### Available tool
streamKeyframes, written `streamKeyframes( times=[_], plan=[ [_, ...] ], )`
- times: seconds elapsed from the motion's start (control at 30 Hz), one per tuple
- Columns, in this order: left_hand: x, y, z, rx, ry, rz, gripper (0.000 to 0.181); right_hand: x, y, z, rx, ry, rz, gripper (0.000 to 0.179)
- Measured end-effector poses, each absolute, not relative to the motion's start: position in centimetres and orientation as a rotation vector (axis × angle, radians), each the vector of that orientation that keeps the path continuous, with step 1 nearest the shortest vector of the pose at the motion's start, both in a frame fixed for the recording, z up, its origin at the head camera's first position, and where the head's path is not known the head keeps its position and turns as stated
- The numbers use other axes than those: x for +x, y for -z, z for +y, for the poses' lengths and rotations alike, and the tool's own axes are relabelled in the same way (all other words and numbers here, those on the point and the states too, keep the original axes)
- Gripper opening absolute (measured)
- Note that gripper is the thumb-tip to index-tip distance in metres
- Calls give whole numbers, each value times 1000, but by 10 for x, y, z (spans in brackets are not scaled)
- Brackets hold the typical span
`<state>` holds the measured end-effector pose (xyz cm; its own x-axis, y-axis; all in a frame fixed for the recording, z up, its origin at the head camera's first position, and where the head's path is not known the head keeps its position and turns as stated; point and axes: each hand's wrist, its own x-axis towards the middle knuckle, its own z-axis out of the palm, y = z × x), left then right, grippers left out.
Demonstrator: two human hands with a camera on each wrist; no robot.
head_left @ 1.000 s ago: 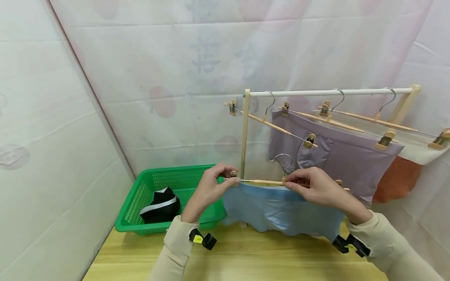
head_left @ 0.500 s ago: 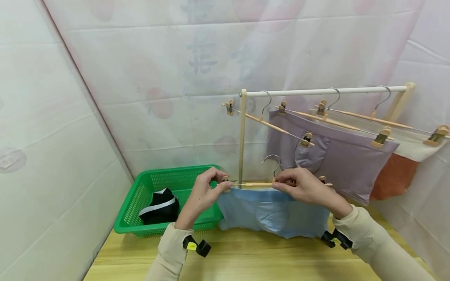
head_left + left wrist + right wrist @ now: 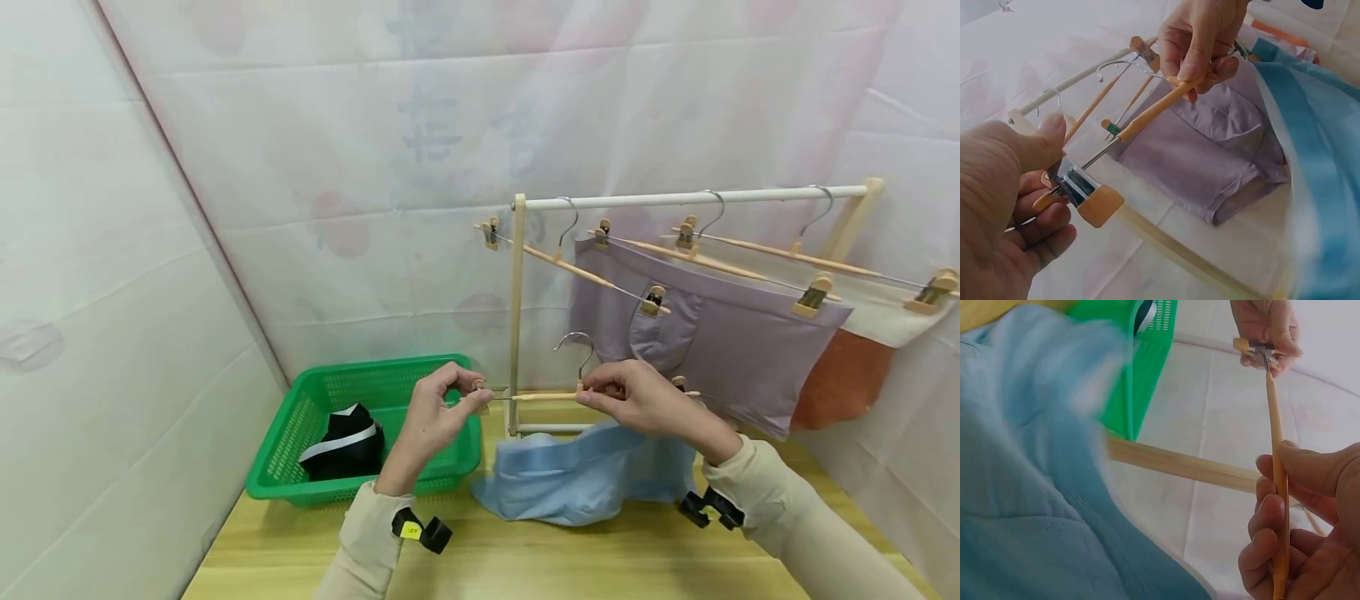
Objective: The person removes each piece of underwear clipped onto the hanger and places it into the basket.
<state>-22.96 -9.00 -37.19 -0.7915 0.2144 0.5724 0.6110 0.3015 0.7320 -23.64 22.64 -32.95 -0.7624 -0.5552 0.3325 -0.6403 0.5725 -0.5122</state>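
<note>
My left hand [image 3: 435, 417] pinches the clip [image 3: 1100, 203] at the left end of a clip hanger [image 3: 543, 397]; no cloth shows between that clip's jaws. With thumb and fingers, my right hand [image 3: 648, 400] grips the hanger's wooden bar beside the metal hook [image 3: 577, 337]. Light blue boxer briefs [image 3: 555, 483] droop below the bar. Their left part has sagged away in folds close over the table, while the right part reaches up under my right hand toward the right clip [image 3: 678, 384]. That clip's grip on the waistband is hidden.
Behind stands a small garment rack with a white rail [image 3: 637, 199]. Purple boxer briefs [image 3: 750, 342], a white-and-rust garment [image 3: 847, 379] and a bare clip hanger [image 3: 570, 267] hang there. Left, a green basket [image 3: 262, 458] holds a black garment with white trim [image 3: 348, 446] on the wooden table [image 3: 525, 558].
The left side of the blue boxer briefs has come off the left clip and dropped toward the table. Both hands and the hanger have shifted slightly left.
</note>
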Motion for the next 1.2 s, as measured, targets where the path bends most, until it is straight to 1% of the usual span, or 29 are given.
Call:
streamKeyframes(
  times=[0.13, 0.23, 0.37, 0.47, 0.63, 0.87, 1.0, 1.1, 1.2],
  plan=[
    [-226, 374, -90, -715, 1386, -2259, 17, -236, 332, 225, 1024, -954, -2656, 6],
    [-223, 372, -86, -707, 1098, -2219, 20, -238, 335, 224, 1034, -956, -2656, 6],
    [-214, 365, -68, -719, 681, -2069, 20, -238, 337, 222, 1024, -953, -2686, 6],
    [-204, 357, -50, -781, 549, -2051, 17, -238, 337, 220, 1019, -937, -2708, 7],
    [-197, 352, -24, -827, 512, -2191, 18, -240, 335, 216, 1020, -911, -2733, 7],
    [-197, 357, 1, -723, 642, -2331, 23, -238, 336, 210, 1040, -915, -2738, 4],
    [-196, 361, 8, -674, 677, -2370, 18, -235, 336, 207, 1042, -913, -2741, 5],
    [-197, 362, 11, -649, 699, -2398, 11, -233, 335, 206, 1050, -924, -2733, 8],
    [-197, 362, 12, -620, 774, -2414, 10, -231, 335, 204, 1067, -945, -2721, 11]
  ],
)
